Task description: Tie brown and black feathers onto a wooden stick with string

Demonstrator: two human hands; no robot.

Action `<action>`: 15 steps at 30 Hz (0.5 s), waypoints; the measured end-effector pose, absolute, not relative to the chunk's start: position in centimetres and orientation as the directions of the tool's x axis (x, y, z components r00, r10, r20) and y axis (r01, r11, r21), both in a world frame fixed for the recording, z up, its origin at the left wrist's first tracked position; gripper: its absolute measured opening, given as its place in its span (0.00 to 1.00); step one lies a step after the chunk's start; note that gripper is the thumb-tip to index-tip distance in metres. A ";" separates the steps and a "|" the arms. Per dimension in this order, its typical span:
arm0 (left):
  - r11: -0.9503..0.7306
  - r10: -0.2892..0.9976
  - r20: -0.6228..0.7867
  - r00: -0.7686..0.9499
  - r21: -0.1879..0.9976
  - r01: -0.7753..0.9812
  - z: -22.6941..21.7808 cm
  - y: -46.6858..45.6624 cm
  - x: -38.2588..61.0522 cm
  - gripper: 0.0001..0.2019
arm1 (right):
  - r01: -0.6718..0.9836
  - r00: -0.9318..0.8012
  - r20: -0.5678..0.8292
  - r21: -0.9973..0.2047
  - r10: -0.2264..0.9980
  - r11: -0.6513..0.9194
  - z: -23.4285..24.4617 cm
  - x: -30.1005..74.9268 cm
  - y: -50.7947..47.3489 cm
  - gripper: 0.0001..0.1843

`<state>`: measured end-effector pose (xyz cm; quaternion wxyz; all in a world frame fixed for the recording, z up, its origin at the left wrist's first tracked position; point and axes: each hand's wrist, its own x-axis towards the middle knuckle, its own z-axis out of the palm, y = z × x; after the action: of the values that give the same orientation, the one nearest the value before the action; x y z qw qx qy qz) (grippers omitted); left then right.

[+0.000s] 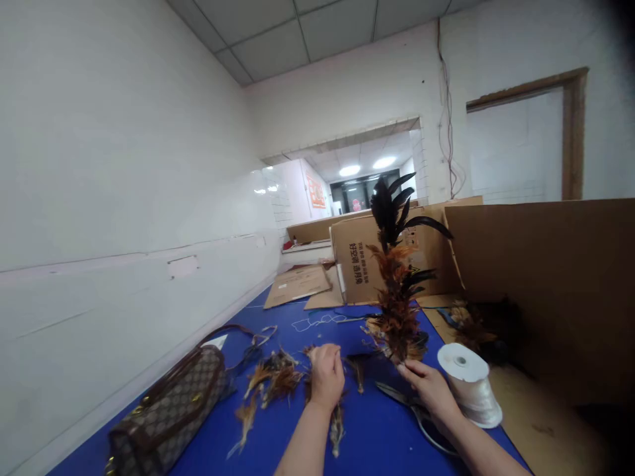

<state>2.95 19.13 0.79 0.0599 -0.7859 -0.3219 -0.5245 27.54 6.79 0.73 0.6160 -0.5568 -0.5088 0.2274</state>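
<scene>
My right hand [430, 389] pinches the lower end of a tall feather duster [397, 291], which stands nearly upright above the table. Its top feathers are long and black, and the lower ones are shorter and reddish brown. My left hand [327, 375] is curled closed to the left of it; whatever its fingers hold, if anything, is hidden. Scissors [394, 394] lie beneath my right hand, which partly covers their handles. To the right stands a white spool [461, 361] wound with shiny clear-white thread. Loose brown feather tufts [282, 377] lie left of my left hand.
A brown patterned handbag [173, 403] sits at the left edge of the blue table [370, 436]. Cardboard boxes [360, 258] and flat cardboard [297, 285] stand and lie at the back. A large cardboard panel [540, 284] walls the right side, with more feathers [466, 324] before it.
</scene>
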 end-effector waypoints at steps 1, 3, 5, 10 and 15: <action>-0.801 0.424 0.872 0.245 0.235 0.550 0.0 19.3 3.5 0.12 | 0.299 0.382 0.369 -0.917 0.847 0.265 0.5 27.6 6.8 0.27; -0.842 0.392 0.869 0.304 0.205 0.499 -1.3 19.2 4.0 0.13 | 0.317 0.379 0.356 -0.917 0.854 0.242 0.1 27.8 7.0 0.28; -0.867 0.378 0.850 0.368 0.186 0.462 -1.7 18.9 3.9 0.14 | 0.326 0.366 0.343 -0.918 0.865 0.226 -0.4 27.9 7.3 0.28; -0.855 0.421 0.845 0.330 0.249 0.455 -0.8 17.9 3.5 0.12 | 0.341 0.321 0.337 -0.913 0.885 0.223 -1.2 28.2 7.9 0.25; -0.842 0.532 0.775 0.341 0.442 0.309 -0.1 13.7 7.1 0.23 | 0.401 0.278 0.405 -0.873 0.871 0.278 -1.1 27.9 7.9 0.22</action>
<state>7.13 13.69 -0.11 -0.1088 -0.8116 -0.2591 -0.5122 27.88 7.91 -1.15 0.5663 -0.5641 -0.5639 0.2075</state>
